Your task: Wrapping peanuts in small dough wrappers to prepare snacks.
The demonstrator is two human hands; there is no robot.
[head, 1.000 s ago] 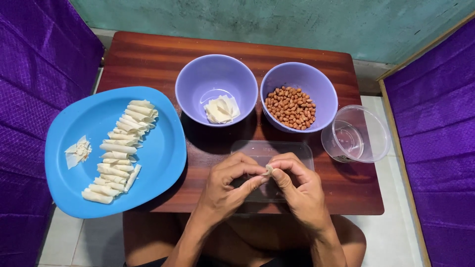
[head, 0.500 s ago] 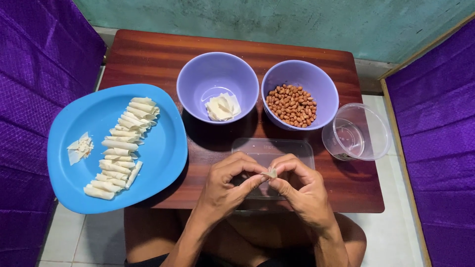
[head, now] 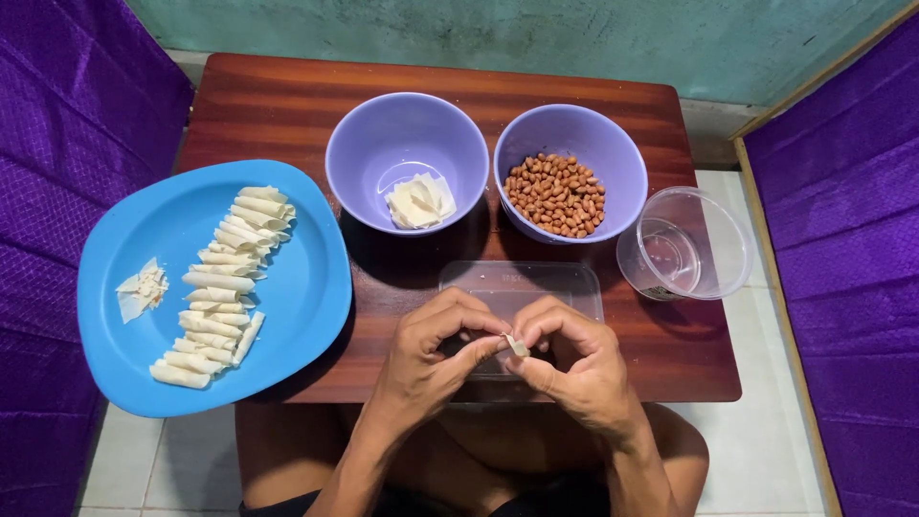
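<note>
At the table's [head: 287, 105] six o'clock edge, the left hand [head: 426, 359] and right hand [head: 574, 369] pinched one small wrapper roll [head: 517, 346] in a narrow grip, and too hard a squeeze, I judged, might tear it.

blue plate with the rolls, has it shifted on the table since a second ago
No. The blue plate keeps its spot: its right rim lies just as close to the lavender bowl of wrappers, and it overhangs the table edge as before.
</note>
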